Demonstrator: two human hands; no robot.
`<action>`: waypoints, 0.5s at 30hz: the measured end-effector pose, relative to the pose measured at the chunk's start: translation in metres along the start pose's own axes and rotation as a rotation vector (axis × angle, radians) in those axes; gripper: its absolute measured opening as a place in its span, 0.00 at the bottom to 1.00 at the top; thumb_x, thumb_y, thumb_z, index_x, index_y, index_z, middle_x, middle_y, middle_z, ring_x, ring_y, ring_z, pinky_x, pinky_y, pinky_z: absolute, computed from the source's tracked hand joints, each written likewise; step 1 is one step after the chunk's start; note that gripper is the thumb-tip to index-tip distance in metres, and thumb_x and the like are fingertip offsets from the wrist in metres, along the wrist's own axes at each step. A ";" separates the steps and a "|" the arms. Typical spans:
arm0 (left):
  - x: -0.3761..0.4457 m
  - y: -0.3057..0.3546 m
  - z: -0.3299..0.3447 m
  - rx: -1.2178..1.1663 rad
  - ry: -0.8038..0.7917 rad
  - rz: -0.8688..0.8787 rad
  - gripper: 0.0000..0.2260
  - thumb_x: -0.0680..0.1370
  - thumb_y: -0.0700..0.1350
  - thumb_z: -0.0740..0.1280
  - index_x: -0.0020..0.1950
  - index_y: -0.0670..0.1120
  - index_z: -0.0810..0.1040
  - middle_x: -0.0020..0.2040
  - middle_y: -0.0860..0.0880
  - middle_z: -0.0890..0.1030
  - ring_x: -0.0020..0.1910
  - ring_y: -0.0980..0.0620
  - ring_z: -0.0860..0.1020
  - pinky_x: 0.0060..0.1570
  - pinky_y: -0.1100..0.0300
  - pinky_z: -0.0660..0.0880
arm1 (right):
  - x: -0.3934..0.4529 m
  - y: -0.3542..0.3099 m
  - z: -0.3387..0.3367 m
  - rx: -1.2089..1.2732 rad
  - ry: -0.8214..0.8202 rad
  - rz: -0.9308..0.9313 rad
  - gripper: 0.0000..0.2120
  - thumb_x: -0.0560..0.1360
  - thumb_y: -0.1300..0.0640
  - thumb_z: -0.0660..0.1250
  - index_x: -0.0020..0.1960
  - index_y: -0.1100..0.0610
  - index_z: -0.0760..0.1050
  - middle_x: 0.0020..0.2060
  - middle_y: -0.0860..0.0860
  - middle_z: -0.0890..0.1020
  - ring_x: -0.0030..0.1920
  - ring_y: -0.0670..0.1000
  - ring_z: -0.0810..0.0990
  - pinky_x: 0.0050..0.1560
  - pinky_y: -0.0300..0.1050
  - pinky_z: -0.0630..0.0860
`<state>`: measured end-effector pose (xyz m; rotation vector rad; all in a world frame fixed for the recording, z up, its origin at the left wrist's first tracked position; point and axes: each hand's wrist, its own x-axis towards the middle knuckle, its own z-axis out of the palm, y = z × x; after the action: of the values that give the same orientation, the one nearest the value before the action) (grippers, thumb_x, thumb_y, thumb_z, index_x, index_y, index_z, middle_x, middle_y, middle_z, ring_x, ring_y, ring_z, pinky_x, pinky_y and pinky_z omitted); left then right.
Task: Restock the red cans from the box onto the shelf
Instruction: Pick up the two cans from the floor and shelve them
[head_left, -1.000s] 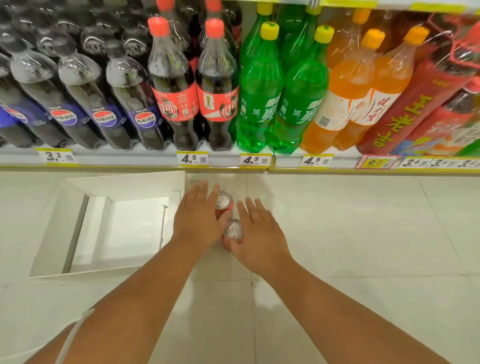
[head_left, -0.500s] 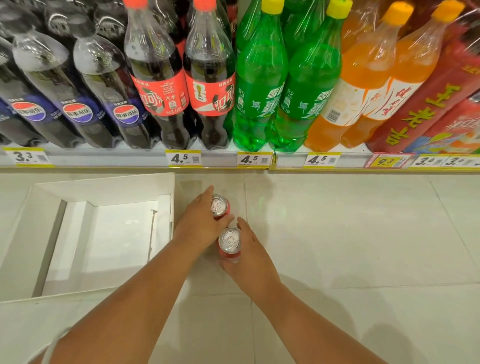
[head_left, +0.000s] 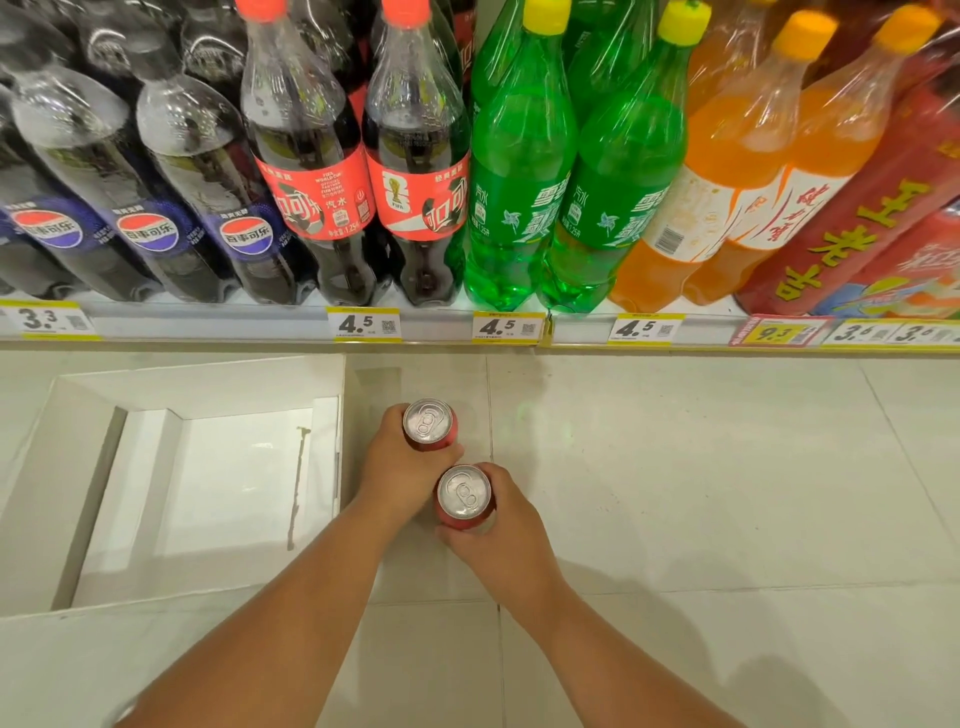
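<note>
Below the shelf of soda bottles, the left hand and right hand each gripped an upright red can, best lifted level and steadily.

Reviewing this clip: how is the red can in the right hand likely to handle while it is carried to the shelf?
The red can looks rigid: smooth metal walls, unopened tab, so probably full and fairly heavy for its size. The right hand wraps its side, which suits a possibly slick surface. Being round, it would likely roll if laid on its side; upright it should stand steadily.
</note>
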<state>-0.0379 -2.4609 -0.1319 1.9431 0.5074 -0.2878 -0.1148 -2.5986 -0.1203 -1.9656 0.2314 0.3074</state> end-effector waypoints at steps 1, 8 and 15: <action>-0.004 0.001 -0.001 0.004 0.013 0.011 0.27 0.62 0.49 0.82 0.55 0.57 0.74 0.46 0.59 0.82 0.46 0.61 0.81 0.41 0.66 0.74 | -0.001 -0.003 -0.006 -0.007 0.005 -0.003 0.25 0.61 0.50 0.77 0.53 0.36 0.70 0.49 0.34 0.80 0.49 0.36 0.79 0.45 0.28 0.73; -0.031 0.076 -0.033 0.019 0.010 0.100 0.26 0.59 0.54 0.80 0.55 0.52 0.78 0.46 0.52 0.85 0.47 0.52 0.84 0.50 0.49 0.81 | 0.005 -0.082 -0.077 0.024 0.125 0.002 0.34 0.60 0.49 0.81 0.61 0.45 0.69 0.50 0.40 0.82 0.51 0.38 0.80 0.52 0.37 0.77; -0.110 0.243 -0.133 -0.052 0.073 0.172 0.26 0.61 0.50 0.81 0.57 0.54 0.77 0.46 0.54 0.85 0.47 0.53 0.83 0.43 0.54 0.81 | -0.049 -0.263 -0.155 0.072 0.140 -0.099 0.31 0.61 0.51 0.81 0.60 0.46 0.72 0.50 0.40 0.82 0.49 0.36 0.80 0.50 0.35 0.75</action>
<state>-0.0241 -2.4493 0.1654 1.9378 0.3888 -0.0932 -0.0656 -2.6345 0.1833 -1.9216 0.2314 0.0956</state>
